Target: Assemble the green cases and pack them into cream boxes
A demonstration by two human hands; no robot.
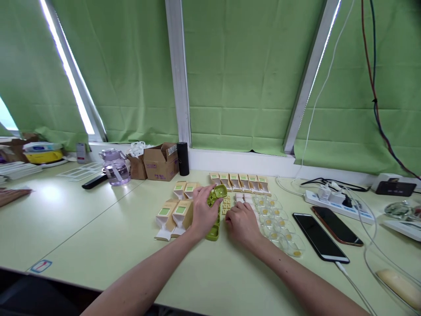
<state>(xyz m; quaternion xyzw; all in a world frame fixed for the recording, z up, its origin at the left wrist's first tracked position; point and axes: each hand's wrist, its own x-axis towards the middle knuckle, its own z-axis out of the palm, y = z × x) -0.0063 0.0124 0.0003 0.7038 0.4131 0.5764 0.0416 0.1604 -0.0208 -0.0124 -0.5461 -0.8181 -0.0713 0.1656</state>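
Note:
My left hand [204,213] is closed on a small green tray [220,190] with square hollows, lifted and tilted above the table. Beneath it lies another green tray [213,233], partly covered by that hand. Just to the right, my right hand [242,223] rests low with curled fingers beside several small yellow square pieces [226,204]; whatever its fingertips pinch is hidden. Pale pinkish-white pieces [239,196] stand in a column behind the right hand, which partly covers them. Rows of clear plastic cups [272,223] with yellow centres lie right of that hand.
Kraft boxes with green labels [167,213] stand left of my left hand, and more open boxes [243,182] line the back. Two phones [320,237] and a power strip [338,206] with cables lie right. A purple jug [116,169] and cardboard box [161,164] stand back left.

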